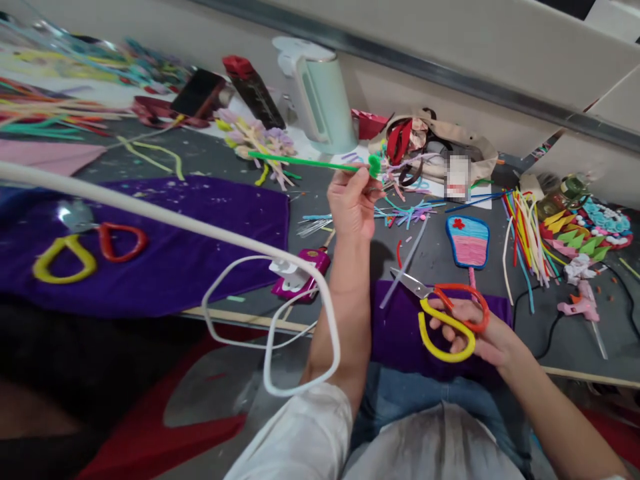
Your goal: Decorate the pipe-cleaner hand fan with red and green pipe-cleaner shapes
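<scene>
Left hand point(353, 203) pinching green pipe cleaner point(300, 161) by curled end, raised over table point(425, 257), so straight part sticks out free lol. Right hand point(493, 337) grasping scissors point(425, 291) by red-yellow handles above purple cloth point(393, 333), blades angled away from fingers, probably for safety.

The grey table point(434, 257) carries a kettle point(330, 100), purple cloth point(240, 227) and glue gun point(581, 304).

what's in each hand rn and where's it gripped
Left hand: green pipe cleaner, pinched near its curled end. Right hand: scissors, by their red and yellow handles.
</scene>
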`<state>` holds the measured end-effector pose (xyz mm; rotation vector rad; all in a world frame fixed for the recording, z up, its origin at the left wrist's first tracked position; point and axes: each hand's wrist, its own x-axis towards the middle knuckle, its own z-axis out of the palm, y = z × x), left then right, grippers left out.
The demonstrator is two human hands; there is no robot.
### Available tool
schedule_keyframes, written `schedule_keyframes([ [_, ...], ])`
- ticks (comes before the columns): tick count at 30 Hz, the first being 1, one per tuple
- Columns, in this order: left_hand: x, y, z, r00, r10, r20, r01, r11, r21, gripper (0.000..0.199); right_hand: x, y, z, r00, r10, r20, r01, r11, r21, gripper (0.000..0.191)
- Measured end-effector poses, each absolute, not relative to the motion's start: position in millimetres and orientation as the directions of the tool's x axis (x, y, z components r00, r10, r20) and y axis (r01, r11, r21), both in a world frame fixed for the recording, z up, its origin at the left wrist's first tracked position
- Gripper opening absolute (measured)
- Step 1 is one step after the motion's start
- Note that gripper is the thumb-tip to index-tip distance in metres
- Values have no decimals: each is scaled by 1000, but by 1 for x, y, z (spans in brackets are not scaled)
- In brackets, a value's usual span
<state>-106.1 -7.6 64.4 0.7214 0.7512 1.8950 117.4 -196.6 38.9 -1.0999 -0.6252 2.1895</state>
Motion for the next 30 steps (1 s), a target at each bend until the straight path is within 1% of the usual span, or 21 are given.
schedule_keyframes([
  [3,-103,-6,62,-380,908,176,-517,-367,774,20,131,-231,43,-523,698,-490,-330,-696,-638,50],
  [5,-97,-4,59,-352,922,160,-508,-332,795,24,140,-251,48,-531,716,-453,-321,-665,-675,55],
  [8,-88,-2,54,-292,949,116,-526,-261,809,29,148,-269,59,-512,755,-409,-282,-598,-750,52],
  [10,-82,-1,51,-260,959,114,-540,-243,806,30,148,-269,66,-444,814,-373,-280,-522,-806,48],
  [14,-69,-4,50,-242,959,147,-539,-259,801,29,131,-240,70,-203,946,-254,-245,-300,-922,35],
  [16,-64,-8,51,-250,956,150,-543,-267,796,29,119,-218,66,-120,975,-189,-226,-212,-951,28],
  [17,-62,-10,52,-254,956,148,-549,-268,792,30,112,-207,63,-105,979,-173,-223,-193,-955,29],
  [18,-61,-12,53,-248,958,147,-554,-265,789,30,106,-196,61,-98,981,-168,-226,-186,-956,33],
  [20,-60,-16,55,-231,961,148,-559,-256,789,32,94,-179,56,-100,980,-173,-250,-193,-949,49],
  [22,-60,-20,56,-228,961,159,-554,-262,790,34,85,-165,53,-114,974,-196,-239,-219,-946,56],
  [26,-59,-23,56,-216,963,163,-516,-254,818,33,74,-146,49,-167,965,-203,-143,-227,-963,43],
  [30,-55,-25,55,-203,966,159,-502,-242,830,32,63,-133,45,-178,975,-136,-79,-152,-985,43],
])
